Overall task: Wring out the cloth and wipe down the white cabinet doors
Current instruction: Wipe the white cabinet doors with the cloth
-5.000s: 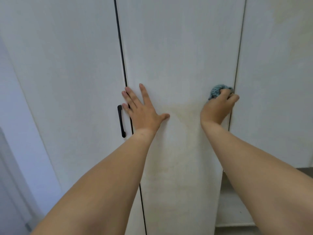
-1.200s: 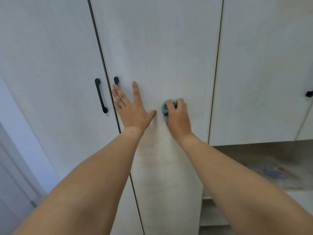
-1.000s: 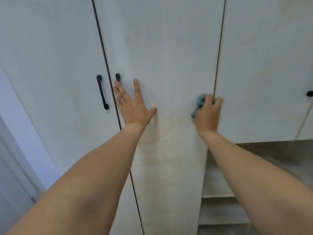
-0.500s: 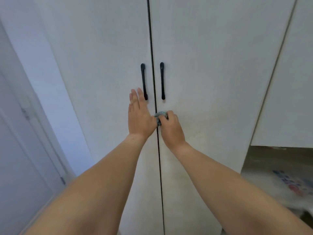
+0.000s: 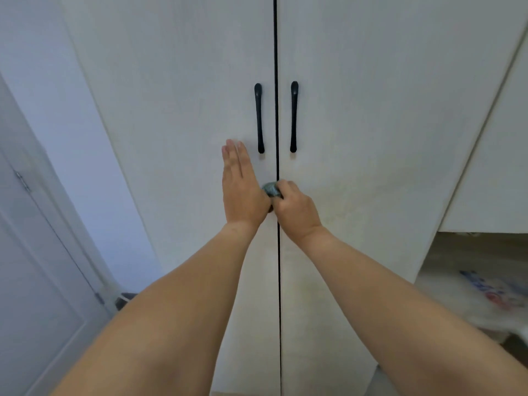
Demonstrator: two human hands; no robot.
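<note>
Two tall white doors fill most of your view: the left door (image 5: 177,138) and the right door (image 5: 385,124), meeting at a dark vertical gap in the middle. A third white panel (image 5: 497,167) sits further right, with an open shelf (image 5: 471,281) below it holding something blurred with blue and red print. A pale wall (image 5: 57,124) and part of a room door (image 5: 34,281) stand to your left.

Each cabinet door carries a slim black handle, the left handle (image 5: 259,118) and the right handle (image 5: 293,117), just either side of the gap.

Your left hand (image 5: 243,192) lies flat against the left door, fingers straight and together, fingertips just beside the bottom of the left handle, holding nothing.

Your right hand (image 5: 295,208) has its fingers curled around a small bunched blue-grey cloth (image 5: 271,189), pressing it to the doors right at the gap, below the handles and touching your left hand's thumb side.
</note>
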